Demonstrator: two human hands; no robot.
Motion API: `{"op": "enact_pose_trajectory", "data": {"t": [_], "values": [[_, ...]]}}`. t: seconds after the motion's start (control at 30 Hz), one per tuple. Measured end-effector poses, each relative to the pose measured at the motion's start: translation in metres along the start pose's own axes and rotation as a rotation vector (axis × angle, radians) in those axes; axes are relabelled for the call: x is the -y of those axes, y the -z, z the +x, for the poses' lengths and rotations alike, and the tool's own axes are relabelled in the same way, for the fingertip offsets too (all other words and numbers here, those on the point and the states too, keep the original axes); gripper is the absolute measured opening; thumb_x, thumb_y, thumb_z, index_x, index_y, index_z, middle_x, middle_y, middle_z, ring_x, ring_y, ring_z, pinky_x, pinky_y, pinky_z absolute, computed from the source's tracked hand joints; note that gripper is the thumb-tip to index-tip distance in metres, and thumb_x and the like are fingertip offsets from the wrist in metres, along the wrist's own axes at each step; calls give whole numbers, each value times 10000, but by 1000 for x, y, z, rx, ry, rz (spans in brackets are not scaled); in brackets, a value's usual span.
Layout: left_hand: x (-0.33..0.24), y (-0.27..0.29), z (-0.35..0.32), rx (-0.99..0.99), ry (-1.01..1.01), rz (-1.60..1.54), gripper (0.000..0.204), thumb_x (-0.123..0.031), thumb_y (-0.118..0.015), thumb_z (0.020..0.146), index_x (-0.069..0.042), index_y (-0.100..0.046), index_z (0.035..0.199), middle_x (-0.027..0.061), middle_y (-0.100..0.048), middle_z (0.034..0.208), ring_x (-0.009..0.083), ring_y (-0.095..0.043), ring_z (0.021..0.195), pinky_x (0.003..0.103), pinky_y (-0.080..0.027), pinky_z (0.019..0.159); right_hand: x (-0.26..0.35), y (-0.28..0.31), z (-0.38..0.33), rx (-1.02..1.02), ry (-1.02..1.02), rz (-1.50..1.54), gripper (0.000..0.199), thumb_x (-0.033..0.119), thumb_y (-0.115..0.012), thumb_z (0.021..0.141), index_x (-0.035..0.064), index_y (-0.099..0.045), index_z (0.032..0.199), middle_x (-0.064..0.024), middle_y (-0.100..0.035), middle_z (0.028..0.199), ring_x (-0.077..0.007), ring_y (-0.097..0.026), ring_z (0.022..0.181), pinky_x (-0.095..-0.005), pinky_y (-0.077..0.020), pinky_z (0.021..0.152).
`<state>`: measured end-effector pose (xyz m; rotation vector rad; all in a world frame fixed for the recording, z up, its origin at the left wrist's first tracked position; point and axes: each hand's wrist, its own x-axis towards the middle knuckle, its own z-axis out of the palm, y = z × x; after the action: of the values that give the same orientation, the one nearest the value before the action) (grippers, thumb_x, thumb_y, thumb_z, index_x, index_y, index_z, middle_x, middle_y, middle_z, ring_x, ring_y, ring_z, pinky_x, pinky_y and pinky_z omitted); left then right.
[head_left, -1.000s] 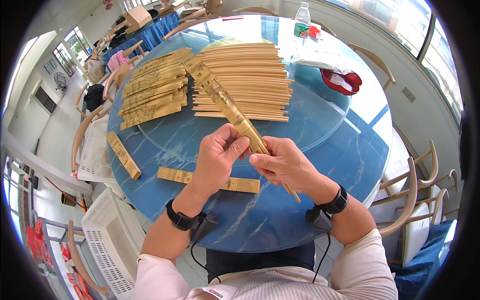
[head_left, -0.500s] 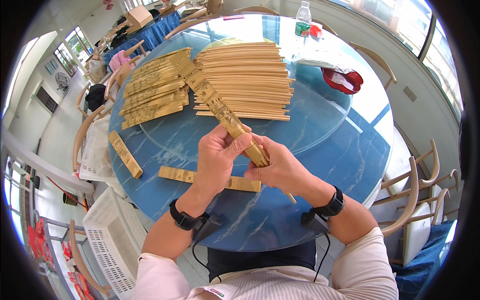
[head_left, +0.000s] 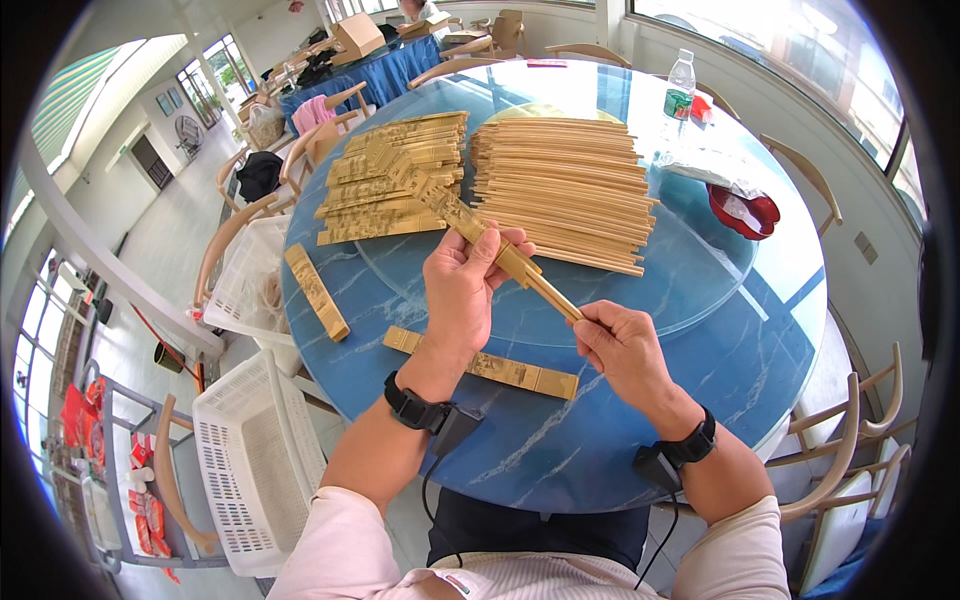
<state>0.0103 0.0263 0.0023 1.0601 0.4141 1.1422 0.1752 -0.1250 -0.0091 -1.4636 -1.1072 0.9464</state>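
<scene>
Two white slotted baskets (head_left: pixel 262 470) stand at the far left, off the edge of the round blue bench (head_left: pixel 640 420). On the bench, one gold printed sleeve (head_left: pixel 316 291) lies alone near the left rim, and a second gold sleeve (head_left: pixel 481 362) lies flat just below the hands. One stack of gold sleeves (head_left: pixel 388 190) sits at upper left; its count cannot be told. The left hand (head_left: pixel 462 285) is closed around the sleeve in work (head_left: pixel 470 222), held tilted above the bench at centre. A pair of bare wooden chopsticks (head_left: pixel 552 295) projects from the sleeve's lower end, and the right hand (head_left: pixel 622 346) pinches their tip between thumb and fingers. One broad pile of bare chopsticks (head_left: pixel 565 190) lies at upper centre, too many to count. Further right stand one clear bottle (head_left: pixel 680 88) and one red dish (head_left: pixel 743 211).
</scene>
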Motion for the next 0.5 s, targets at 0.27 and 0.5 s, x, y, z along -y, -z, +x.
{"op": "enact_pose_trajectory", "data": {"t": [0.27, 0.5], "values": [[8, -7, -3, -15, -34, -3, 151, -145, -575, 1123, -13, -620, 1182, 138, -749, 1082, 249, -778, 974, 368, -665, 843, -6, 0, 3, -16, -6, 54, 165, 63, -596, 1071, -40, -725, 1071, -3, -622, 748, -42, -481, 589, -220, -382, 524], [20, -29, -31, 100, 119, 21, 163, -113, -592, 1105, -4, -579, 1225, 177, -741, 1095, 293, -766, 1002, 410, -648, 891, 0, -4, -1, -11, -53, 93, 172, 126, -640, 1058, -27, -716, 1037, -2, -634, 764, -56, -515, 625, -247, -417, 548]]}}
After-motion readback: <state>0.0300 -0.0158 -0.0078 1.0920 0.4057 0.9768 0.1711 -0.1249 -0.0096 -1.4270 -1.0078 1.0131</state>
